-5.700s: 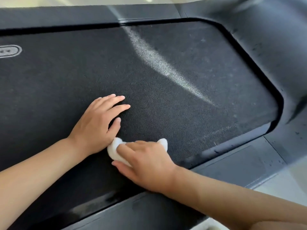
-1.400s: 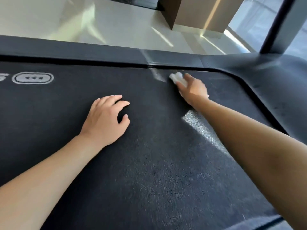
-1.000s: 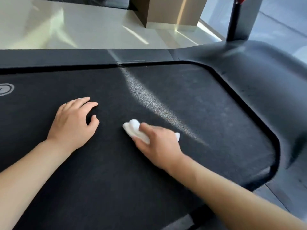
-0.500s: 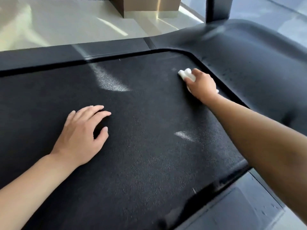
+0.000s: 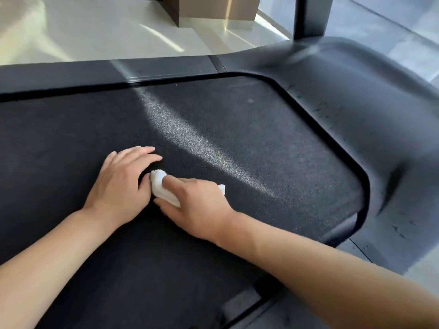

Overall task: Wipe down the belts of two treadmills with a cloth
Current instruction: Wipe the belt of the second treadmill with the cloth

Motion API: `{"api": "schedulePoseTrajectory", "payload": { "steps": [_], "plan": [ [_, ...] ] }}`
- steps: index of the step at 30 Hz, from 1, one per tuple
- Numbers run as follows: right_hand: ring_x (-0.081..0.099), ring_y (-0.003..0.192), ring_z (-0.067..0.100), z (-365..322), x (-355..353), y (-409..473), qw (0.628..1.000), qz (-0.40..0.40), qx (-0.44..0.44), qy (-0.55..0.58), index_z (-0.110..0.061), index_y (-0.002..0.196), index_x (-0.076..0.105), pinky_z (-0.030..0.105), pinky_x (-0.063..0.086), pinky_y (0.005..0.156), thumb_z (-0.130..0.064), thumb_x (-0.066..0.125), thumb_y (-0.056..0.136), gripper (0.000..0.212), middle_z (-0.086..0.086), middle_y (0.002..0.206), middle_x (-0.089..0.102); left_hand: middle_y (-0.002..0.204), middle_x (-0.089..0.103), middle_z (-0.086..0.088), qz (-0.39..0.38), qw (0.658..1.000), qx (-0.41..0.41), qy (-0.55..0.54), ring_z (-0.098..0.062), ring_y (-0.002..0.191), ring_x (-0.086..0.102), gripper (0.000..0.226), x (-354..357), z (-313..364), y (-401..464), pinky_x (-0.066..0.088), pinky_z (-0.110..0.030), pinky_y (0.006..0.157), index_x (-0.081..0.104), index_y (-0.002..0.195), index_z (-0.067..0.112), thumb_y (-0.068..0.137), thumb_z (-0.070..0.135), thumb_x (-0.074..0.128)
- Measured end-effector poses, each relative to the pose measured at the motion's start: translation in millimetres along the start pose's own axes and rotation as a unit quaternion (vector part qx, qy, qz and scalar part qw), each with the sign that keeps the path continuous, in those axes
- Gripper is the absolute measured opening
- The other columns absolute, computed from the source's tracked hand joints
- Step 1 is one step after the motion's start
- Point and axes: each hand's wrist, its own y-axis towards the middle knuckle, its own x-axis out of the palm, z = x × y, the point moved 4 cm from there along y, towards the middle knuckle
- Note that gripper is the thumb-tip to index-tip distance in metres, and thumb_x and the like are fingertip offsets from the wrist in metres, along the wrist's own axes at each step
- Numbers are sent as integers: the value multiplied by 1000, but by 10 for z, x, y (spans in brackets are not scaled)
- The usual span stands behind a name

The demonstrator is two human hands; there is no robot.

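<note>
A black textured treadmill belt [image 5: 249, 138] fills most of the view, with a bright streak of sunlight across it. My left hand [image 5: 121, 186] rests flat on the belt with fingers straight. Right beside it, my right hand [image 5: 197, 207] presses a small folded white cloth [image 5: 160, 186] onto the belt, fingers lying over it. The cloth touches my left thumb. Most of the cloth is hidden under my right hand.
The treadmill's dark plastic side rail [image 5: 95, 72] runs along the far edge, and the motor cover [image 5: 356, 91] curves around the right end. A black upright post [image 5: 311, 15] rises behind it. A brown box-like block [image 5: 213, 8] stands on the pale glossy floor [image 5: 83, 32].
My right hand has pulled the cloth back from the belt's far right corner to the middle, beside my left hand. My left hand has stayed planted on the belt.
</note>
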Motion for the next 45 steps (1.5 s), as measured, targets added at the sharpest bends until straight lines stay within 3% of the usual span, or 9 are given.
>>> {"api": "schedulePoseTrajectory", "payload": {
  "steps": [4,10,16,24,28,32,35,41,45],
  "plan": [
    [63,89,23,893,-417,71,990,14,126,-57,-23,106,54,37,38,68,-56,50,101,34,-7,93,63,154,54,2,-17,1000,-1,24,-24,149,42,52,8,62,-100,26,-59,122,63,141,21,93,30,42],
    [66,95,37,2655,-1328,-370,898,133,393,-147,-23,110,56,38,47,72,-56,52,94,37,7,96,69,155,53,5,-42,998,48,29,-20,149,42,57,105,251,-184,27,-56,124,62,141,24,94,45,38],
    [61,81,27,1707,-904,-696,941,68,315,-102,-22,96,47,36,35,63,-58,52,96,36,-5,77,60,153,55,5,-38,998,47,27,-22,145,46,53,60,280,-154,29,-52,123,65,137,25,93,45,43],
    [57,73,25,-244,-62,-798,998,-53,-27,29,-18,90,48,40,44,59,-39,60,99,26,-2,80,57,151,57,1,-35,998,53,29,-25,144,49,54,55,287,-158,32,-56,121,65,137,21,91,42,45],
    [63,82,25,141,-325,-754,999,-40,14,10,-19,94,54,38,47,64,-45,61,99,27,-3,85,62,152,56,-1,-36,997,50,36,-27,145,46,56,62,303,-194,31,-59,121,65,139,19,93,42,41],
    [64,93,34,1560,-976,-1009,955,45,274,-109,-22,104,53,34,34,67,-56,55,98,35,-1,86,62,154,53,4,-76,993,85,17,-23,148,43,55,145,539,-315,28,-59,122,64,139,25,94,43,37],
    [63,90,41,2440,-1554,-1396,888,121,421,-139,-24,99,47,42,47,71,-59,52,95,36,7,86,62,155,53,4,-106,983,149,21,-23,148,43,53,342,877,-421,30,-63,121,62,140,26,96,42,39],
    [60,79,30,2068,-1364,-1640,900,100,410,-107,-24,99,45,42,50,68,-53,54,98,30,-2,79,62,155,51,5,-101,985,136,18,-23,150,41,53,438,998,-383,25,-62,123,62,141,27,95,42,40],
    [62,79,22,1092,-959,-1843,955,44,277,-99,-27,92,39,40,48,62,-52,56,98,31,-11,78,55,155,51,6,-100,986,135,20,-23,149,42,53,426,1031,-380,24,-60,124,62,141,27,94,42,42]
  ]
}}
